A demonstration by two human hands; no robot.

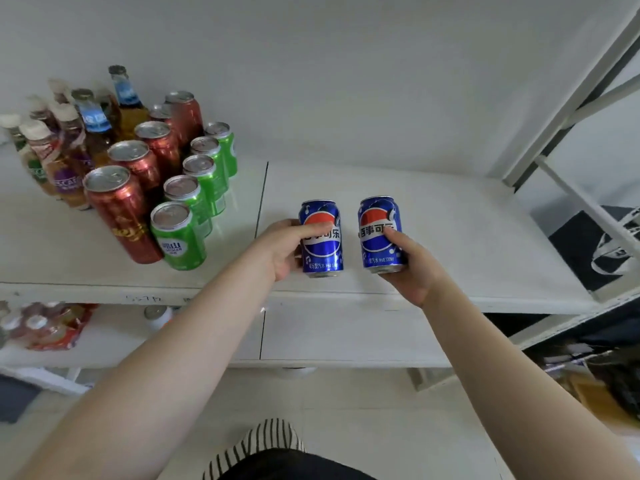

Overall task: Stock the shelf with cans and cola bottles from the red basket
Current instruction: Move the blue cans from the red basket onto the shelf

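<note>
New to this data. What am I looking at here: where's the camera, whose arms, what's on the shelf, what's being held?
There is one picture, from a wide-angle camera worn on a person's head, looking forward and down. No robot: the two bare arms are the wearer's own.

The left hand grips one blue cola can; the right hand grips a second blue cola can. Both cans are upright at the front of the white shelf; whether they rest on it cannot be told.

Further left on the shelf stand a row of tall red cans, a row of green cans and some bottles behind them. A lower shelf shows below. The red basket is not in view.
</note>
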